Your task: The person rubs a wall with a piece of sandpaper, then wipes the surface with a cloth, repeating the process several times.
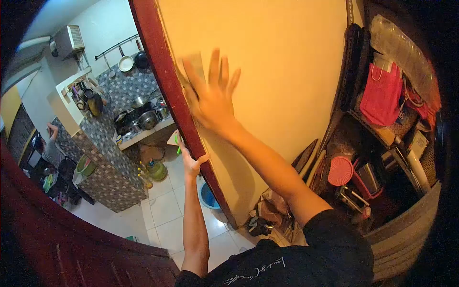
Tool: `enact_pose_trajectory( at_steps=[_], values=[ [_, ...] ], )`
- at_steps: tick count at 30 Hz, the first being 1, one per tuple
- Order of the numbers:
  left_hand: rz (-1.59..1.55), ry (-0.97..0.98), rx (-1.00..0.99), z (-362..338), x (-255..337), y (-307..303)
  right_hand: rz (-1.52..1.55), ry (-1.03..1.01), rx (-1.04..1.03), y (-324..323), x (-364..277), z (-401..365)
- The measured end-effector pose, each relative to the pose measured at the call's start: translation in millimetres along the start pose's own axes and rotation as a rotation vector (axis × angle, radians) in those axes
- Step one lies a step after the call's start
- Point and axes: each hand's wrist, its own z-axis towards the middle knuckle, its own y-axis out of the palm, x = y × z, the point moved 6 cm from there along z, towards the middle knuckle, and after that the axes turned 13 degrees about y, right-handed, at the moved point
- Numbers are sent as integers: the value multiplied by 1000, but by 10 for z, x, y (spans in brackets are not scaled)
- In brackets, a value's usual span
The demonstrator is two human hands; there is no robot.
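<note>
My right hand (215, 103) is open, its fingers spread against the yellow wall (277, 95) just beside the dark red door frame (165, 62). A pale, flat patch (195, 61) shows behind its fingertips, partly covered by them. Lower down, my left hand (192, 165) reaches past the frame on the kitchen side, with the thumb against the frame's edge. It is closed on a small white and green object (176, 140), whose kind I cannot tell.
Beyond the frame, pots (148, 119) stand on a kitchen counter, with a green gas cylinder (157, 171) below. A blue basin (209, 196) sits on the tiled floor. A person (51, 150) is at far left. To the right, shelves hold a pink bag (381, 93) and a red round basket (340, 171).
</note>
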Motion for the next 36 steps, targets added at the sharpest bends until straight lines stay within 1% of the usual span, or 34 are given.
enact_pose_trajectory(
  at_steps=[2,4,5,6,7,8,9,10,11,14,15,17,19,20,21,22,23,25,26,28,29,30,31,32,33,35,36],
  values=[
    [27,-10,-6,-30,36,10,-40,6,-134,58,151,-497],
    [-115,7,9,3,43,67,-51,0,-139,36,157,-581],
    [-117,5,9,-6,21,69,-59,-2,-152,38,168,-611],
    [-55,-9,27,-42,-43,22,-60,3,-156,47,139,-525],
    [7,-23,42,-69,-75,-18,-44,-9,-80,30,53,-301],
    [8,-22,37,-56,-50,-8,-28,-25,0,10,-34,-40],
    [-49,-27,36,-32,-9,26,-28,-26,6,33,-112,252],
    [-104,-35,35,-19,39,56,0,-26,75,8,-195,539],
    [-103,-34,32,-12,90,70,29,-24,142,-40,-246,697],
    [-74,15,24,37,176,58,71,-36,162,-77,-328,840],
    [-81,-15,15,20,137,51,71,-36,162,-79,-305,764],
    [-93,-51,6,-25,75,51,10,-23,16,-38,-148,350],
    [-86,-92,14,-44,20,26,-29,-33,-80,32,63,-222],
    [-85,-94,12,-54,1,27,-30,-30,-80,-6,165,-447],
    [-92,-67,13,-52,1,29,-19,10,-158,-7,276,-637],
    [-98,-36,19,-46,-16,15,-6,44,-236,2,302,-696],
    [-94,-36,25,-45,-50,-2,-1,40,-239,39,303,-664],
    [-38,-53,12,-100,-146,-43,17,29,-164,-8,223,-399],
    [-40,-55,8,-94,-98,-25,42,11,-100,-39,135,-184],
    [-109,-78,68,-69,19,46,99,-52,49,-44,-83,399],
    [-112,-81,64,-73,1,47,135,-90,132,-50,-185,660],
    [-85,-88,45,-87,-27,8,132,-82,133,-71,-278,866],
    [-57,-92,28,-87,-50,-10,72,-112,197,-138,-395,1041],
    [-57,-91,24,-57,-6,13,12,-144,262,-184,-459,1117],
    [-61,-78,33,-36,84,37,10,-139,263,-171,-436,1085],
    [-69,-62,40,-17,136,52,164,-115,169,-121,-362,948],
    [-51,-50,34,-22,126,43,163,-118,174,-117,-317,801]
  ],
)
